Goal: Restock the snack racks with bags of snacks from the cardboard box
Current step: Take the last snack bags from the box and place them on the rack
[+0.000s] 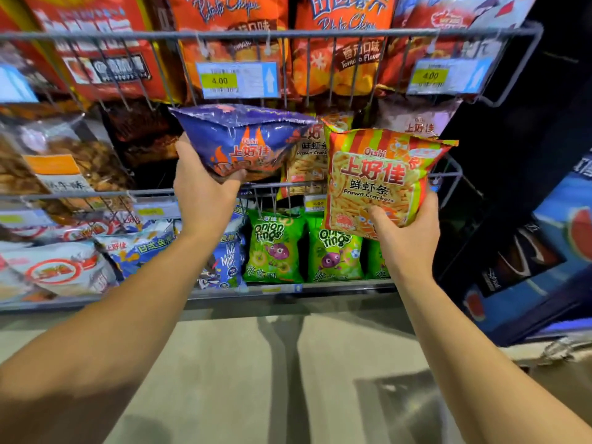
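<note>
My left hand (203, 187) grips a blue-purple snack bag (243, 139) by its lower edge and holds it tilted at the mouth of the middle wire rack (153, 193). My right hand (407, 238) holds an orange and green striped prawn cracker bag (381, 177) upright by its bottom right corner, in front of the same rack. Another prawn cracker bag (306, 161) stands in that rack between the two held bags. A corner of the cardboard box (551, 354) shows at the lower right.
Orange potato chip bags (339, 59) fill the upper rack behind price tags (237, 80). Green onion ring bags (274, 248) and blue and white bags (134, 251) sit on the lower rack. A dark drinks cooler (528, 245) stands at the right. Grey floor (256, 379) lies below.
</note>
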A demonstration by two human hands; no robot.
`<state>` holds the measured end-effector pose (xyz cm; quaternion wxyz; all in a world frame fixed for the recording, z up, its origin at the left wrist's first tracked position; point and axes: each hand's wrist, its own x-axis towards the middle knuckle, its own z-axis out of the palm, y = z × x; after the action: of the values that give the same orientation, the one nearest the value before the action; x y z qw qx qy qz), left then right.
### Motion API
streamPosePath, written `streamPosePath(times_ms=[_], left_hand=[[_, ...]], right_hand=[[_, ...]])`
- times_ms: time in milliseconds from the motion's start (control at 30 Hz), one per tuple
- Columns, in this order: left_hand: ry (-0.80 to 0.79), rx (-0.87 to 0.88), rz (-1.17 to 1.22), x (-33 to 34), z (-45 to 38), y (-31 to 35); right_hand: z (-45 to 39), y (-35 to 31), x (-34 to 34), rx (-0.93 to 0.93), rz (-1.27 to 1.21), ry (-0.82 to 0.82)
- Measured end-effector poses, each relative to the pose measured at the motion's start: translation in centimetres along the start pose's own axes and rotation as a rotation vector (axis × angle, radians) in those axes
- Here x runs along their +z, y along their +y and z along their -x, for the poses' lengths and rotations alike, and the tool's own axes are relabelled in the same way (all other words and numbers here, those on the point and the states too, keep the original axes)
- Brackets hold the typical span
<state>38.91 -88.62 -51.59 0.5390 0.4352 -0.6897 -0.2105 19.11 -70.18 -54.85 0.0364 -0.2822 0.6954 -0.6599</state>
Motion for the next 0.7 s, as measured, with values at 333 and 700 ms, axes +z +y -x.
streamPosePath(times_ms=[333, 700], left_hand=[[-0.199, -0.175, -0.333, 2.1, -4.9, -0.9], [-0.293, -0.381, -0.383, 3.8, -9.2, -1.2]], right_hand=[[0.7, -0.1, 2.4, -0.016, -0.002, -0.031], [1.3, 0.0, 4.7, -0.044, 0.014, -0.028]])
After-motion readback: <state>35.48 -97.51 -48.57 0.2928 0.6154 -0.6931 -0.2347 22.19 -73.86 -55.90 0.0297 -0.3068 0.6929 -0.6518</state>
